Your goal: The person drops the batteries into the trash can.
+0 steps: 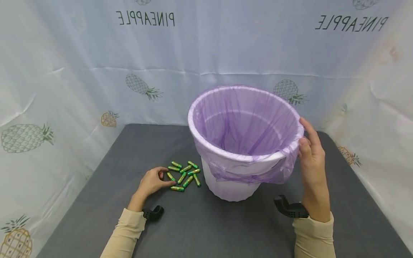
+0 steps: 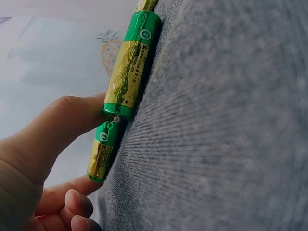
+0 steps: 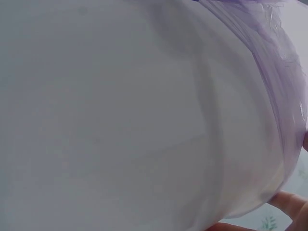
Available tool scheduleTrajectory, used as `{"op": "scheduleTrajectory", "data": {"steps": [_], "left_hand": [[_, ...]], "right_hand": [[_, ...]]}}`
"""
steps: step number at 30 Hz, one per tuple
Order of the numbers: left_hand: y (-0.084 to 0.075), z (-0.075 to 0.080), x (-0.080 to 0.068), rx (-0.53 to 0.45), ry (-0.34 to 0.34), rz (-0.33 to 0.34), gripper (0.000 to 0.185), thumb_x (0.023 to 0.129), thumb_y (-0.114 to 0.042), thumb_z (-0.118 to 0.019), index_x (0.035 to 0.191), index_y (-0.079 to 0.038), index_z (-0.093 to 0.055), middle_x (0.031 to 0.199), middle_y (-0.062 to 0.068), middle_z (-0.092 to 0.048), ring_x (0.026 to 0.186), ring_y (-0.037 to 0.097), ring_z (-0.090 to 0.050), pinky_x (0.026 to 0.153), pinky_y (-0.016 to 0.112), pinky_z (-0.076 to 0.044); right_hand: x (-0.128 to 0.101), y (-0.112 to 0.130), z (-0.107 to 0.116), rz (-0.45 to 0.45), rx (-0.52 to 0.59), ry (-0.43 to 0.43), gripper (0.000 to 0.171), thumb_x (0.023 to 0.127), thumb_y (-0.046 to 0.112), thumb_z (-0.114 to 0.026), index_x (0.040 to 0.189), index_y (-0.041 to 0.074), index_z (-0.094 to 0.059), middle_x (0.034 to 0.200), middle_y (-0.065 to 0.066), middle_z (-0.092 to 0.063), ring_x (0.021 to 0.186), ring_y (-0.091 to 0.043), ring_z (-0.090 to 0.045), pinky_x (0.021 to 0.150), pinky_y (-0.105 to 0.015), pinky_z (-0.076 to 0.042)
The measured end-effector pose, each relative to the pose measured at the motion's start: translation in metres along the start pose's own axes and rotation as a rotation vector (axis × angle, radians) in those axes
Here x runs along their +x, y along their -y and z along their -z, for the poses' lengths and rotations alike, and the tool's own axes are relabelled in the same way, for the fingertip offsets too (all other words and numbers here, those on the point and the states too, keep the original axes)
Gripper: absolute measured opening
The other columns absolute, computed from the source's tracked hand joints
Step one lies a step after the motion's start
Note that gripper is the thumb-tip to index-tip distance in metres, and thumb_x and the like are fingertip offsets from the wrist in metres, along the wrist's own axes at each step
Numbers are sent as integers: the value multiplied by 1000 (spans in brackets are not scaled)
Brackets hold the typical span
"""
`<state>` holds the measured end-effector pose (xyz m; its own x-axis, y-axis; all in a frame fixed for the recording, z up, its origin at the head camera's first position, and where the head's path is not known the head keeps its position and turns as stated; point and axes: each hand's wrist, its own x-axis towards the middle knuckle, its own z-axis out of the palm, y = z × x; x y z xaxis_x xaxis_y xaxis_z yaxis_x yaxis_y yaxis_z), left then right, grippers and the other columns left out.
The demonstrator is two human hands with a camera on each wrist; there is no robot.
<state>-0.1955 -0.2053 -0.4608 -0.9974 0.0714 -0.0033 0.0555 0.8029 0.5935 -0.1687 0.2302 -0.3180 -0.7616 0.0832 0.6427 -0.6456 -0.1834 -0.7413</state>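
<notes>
Several green-and-gold batteries [image 1: 181, 178] lie loosely grouped on the grey table. My left hand [image 1: 153, 182] rests at their left side, thumb and index finger at the two ends of one battery [image 2: 101, 149]. Another battery [image 2: 129, 67] lies close in front of it, overlapping the thumb tip in the left wrist view. To the right stands a white trash can [image 1: 226, 190], lined with a thin purple bag [image 1: 245, 132] folded over its rim. My right hand [image 1: 313, 161] grips that rim at its right side. Its fingers [image 3: 288, 204] show at the can's edge in the right wrist view.
The dark grey table [image 1: 106, 200] is enclosed by a pale curtain [image 1: 209, 46] printed with pineapples, at the back and both sides. The can stands just right of the batteries, close to them.
</notes>
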Motion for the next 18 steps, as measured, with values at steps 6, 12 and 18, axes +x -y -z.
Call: {"op": "scheduleTrajectory", "data": {"steps": [6, 12, 18], "left_hand": [[2, 1, 0, -8, 5, 0, 50, 75, -32, -80, 110, 0, -67, 74, 1, -47, 61, 9, -37, 59, 23, -29], [4, 9, 1, -11, -15, -18, 48, 75, -30, -81, 110, -1, -67, 73, 1, -49, 61, 8, -38, 59, 22, -31], [0, 19, 5, -16, -71, -80, 46, 76, -27, -80, 111, 0, -67, 72, 2, -48, 59, 8, -36, 58, 22, -31]], "right_hand": [[1, 0, -2, -5, 11, -11, 42, 99, 11, -51, 140, 10, -49, 79, 8, -68, 70, -2, -54, 62, -14, -44], [1, 0, -4, -20, 18, -31, 42, 98, 10, -51, 140, 10, -49, 88, 6, -69, 75, -2, -56, 64, -13, -46], [-1, 0, -3, -22, -27, -75, 42, 98, 14, -53, 141, 11, -50, 106, 2, -66, 89, -6, -57, 73, -14, -48]]}}
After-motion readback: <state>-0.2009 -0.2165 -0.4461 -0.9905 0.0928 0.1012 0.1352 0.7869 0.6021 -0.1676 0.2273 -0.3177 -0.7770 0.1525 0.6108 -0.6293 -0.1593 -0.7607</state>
